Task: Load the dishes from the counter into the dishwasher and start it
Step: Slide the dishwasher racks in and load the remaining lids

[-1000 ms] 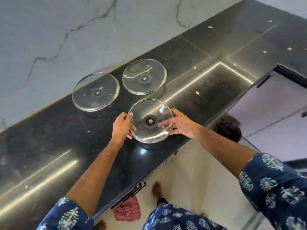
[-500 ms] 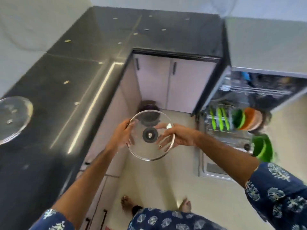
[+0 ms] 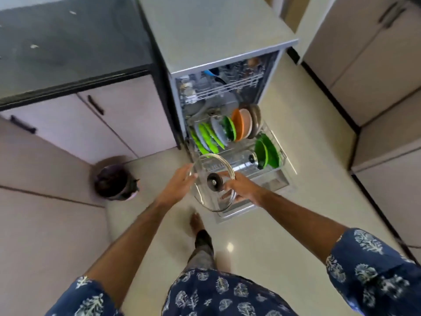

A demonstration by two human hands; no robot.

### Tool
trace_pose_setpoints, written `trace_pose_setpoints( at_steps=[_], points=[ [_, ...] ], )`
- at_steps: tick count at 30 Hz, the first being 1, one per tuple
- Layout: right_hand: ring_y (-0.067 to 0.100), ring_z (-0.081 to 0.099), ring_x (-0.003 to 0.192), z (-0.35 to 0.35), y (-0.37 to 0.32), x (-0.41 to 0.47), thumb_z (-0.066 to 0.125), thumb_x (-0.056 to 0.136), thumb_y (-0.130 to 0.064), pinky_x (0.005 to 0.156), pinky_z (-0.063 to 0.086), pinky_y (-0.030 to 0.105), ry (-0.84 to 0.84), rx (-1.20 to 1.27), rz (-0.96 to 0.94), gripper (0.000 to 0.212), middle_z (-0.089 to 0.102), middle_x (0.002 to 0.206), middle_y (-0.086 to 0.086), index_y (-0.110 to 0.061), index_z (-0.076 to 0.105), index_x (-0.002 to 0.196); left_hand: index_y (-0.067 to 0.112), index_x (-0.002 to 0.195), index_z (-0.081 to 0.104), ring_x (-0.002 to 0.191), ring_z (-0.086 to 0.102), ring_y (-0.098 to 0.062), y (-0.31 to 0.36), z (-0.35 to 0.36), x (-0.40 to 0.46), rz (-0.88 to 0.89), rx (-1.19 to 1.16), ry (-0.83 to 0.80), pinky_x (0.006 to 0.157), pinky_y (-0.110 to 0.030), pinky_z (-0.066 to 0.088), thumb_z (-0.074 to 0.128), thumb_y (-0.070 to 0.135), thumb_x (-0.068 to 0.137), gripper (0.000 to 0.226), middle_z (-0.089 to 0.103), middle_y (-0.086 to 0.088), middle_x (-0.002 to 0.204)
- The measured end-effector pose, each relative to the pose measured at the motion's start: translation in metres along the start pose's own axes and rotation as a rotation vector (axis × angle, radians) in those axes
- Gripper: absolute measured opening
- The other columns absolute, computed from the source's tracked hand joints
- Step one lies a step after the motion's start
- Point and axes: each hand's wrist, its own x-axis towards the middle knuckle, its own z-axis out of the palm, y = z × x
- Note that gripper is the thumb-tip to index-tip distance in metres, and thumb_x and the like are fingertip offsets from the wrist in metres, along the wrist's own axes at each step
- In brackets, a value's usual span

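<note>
lower rack (image 3: 276, 142) front lies bare (plates (image 3: 214, 135) crowd its back).

A dark bin (image 3: 116, 179) stands on the floor beside pale cabinet doors (image 3: 127, 119).

- Glossy cream floor tiles (image 3: 262, 254) with dark grout lines catch a small bright glare (light source unseen).
- A dark bin (image 3: 115, 179) stands in the corner.
- Pale cabinets (image 3: 127, 115) with black handles sit beneath a black stone counter (image 3: 68, 49).
- More beige cabinets (image 3: 373, 65) at right.
</note>
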Motion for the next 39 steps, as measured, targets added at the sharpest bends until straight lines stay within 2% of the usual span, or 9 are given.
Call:
trace_pose_setpoints(
  at_steps=[4, 8, 10, 13, 16, 19, 25, 33, 39],
  points=[
    [0.024, 0.07, 0.08, -0.036, 0.01, 0.03, 0.051, 0.089, 0.002, 0.055, 0.051, 0.02, 0.214, -0.033, 0.048, 0.05, 0.069, 0.11, 0.013, -0.019, 0.058, 0.133, 0.023, 0.154, 0.033, 0.127, 0.048, -0.018, 0.023, 0.041, 0.072, -0.103, -0.189, -0.293, 0.101, -0.036, 0.04, 0.048, 0.027, 0.105, 0.051, 0.046, -0.001, 0.138],
    [0.025, 0.065, 0.093, -0.067, 0.017, 0.061, 0.058, 0.094, -0.021, 0.077, 0.049, 0.029, 0.333, -0.113, 0.079, 0.023, 0.068, 0.102, 0.007, -0.02, 0.062, 0.117, 0.027, 0.153, 0.03, 0.128, 0.05, -0.024, 0.04, 0.078, 0.134, -0.182, -0.226, -0.399, 0.108, -0.051, 0.043, 0.045, 0.036, 0.105, 0.051, 0.043, 0.002, 0.137],
    [0.021, 0.064, 0.088, -0.08, 0.021, 0.077, 0.054, 0.089, -0.041, 0.079, 0.05, 0.033, 0.351, -0.143, 0.07, 0.023, 0.066, 0.092, 0.003, -0.025, 0.059, 0.105, 0.027, 0.148, 0.034, 0.122, 0.052, -0.025, 0.044, 0.092, 0.158, -0.228, -0.253, -0.421, 0.104, -0.048, 0.045, 0.047, 0.036, 0.105, 0.046, 0.045, 0.0, 0.132],
    [0.022, 0.063, 0.087, -0.104, 0.031, 0.111, 0.052, 0.097, -0.044, 0.082, 0.051, 0.037, 0.379, -0.159, 0.093, 0.023, 0.063, 0.087, -0.002, -0.025, 0.057, 0.108, 0.026, 0.146, 0.037, 0.125, 0.05, -0.02, 0.035, 0.114, 0.199, -0.227, -0.206, -0.454, 0.101, -0.039, 0.041, 0.046, 0.034, 0.105, 0.043, 0.045, -0.004, 0.142],
    [0.02, 0.063, 0.079, -0.129, 0.048, 0.147, 0.048, 0.091, -0.056, 0.079, 0.052, 0.035, 0.402, -0.194, 0.109, 0.033, 0.061, 0.079, -0.006, -0.026, 0.057, 0.103, 0.025, 0.152, 0.033, 0.135, 0.043, -0.018, 0.014, 0.135, 0.234, -0.225, -0.108, -0.487, 0.106, -0.036, 0.035, 0.047, 0.032, 0.105, 0.05, 0.041, -0.005, 0.152],
    [0.022, 0.066, 0.077, -0.161, 0.071, 0.195, 0.053, 0.096, -0.037, 0.073, 0.053, 0.033, 0.415, -0.239, 0.131, 0.023, 0.063, 0.079, -0.002, -0.022, 0.059, 0.112, 0.023, 0.149, 0.04, 0.137, 0.042, -0.017, -0.022, 0.161, 0.276, -0.19, 0.071, -0.489, 0.105, -0.03, 0.032, 0.049, 0.034, 0.104, 0.047, 0.042, -0.003, 0.153],
    [0.035, 0.067, 0.089, -0.216, 0.114, 0.292, 0.049, 0.098, -0.031, 0.084, 0.056, 0.052, 0.456, -0.399, 0.107, 0.03, 0.068, 0.096, 0.017, -0.011, 0.058, 0.119, 0.013, 0.14, 0.05, 0.128, 0.051, -0.025, -0.103, 0.213, 0.345, -0.133, 0.434, -0.309, 0.105, -0.032, 0.039, 0.058, 0.028, 0.099, 0.044, 0.051, -0.011, 0.143],
    [0.044, 0.064, 0.1, -0.246, 0.142, 0.373, 0.052, 0.096, -0.038, 0.082, 0.051, 0.044, 0.534, -0.71, 0.046, 0.037, 0.066, 0.107, 0.025, -0.006, 0.06, 0.111, 0.009, 0.148, 0.033, 0.139, 0.039, -0.032, -0.161, 0.26, 0.395, 0.036, 0.964, -0.305, 0.111, -0.048, 0.038, 0.069, 0.053, 0.086, 0.084, 0.041, -0.015, 0.15],
    [0.043, 0.062, 0.103, -0.257, 0.146, 0.391, 0.05, 0.098, -0.038, 0.084, 0.051, 0.044, 0.544, -0.734, 0.087, 0.039, 0.065, 0.111, 0.024, -0.004, 0.058, 0.115, 0.009, 0.151, 0.022, 0.143, 0.033, -0.034, -0.173, 0.271, 0.415, -0.036, 0.993, -0.328, 0.114, -0.05, 0.032, 0.076, 0.058, 0.077, 0.104, 0.033, -0.017, 0.155]
  ],
)
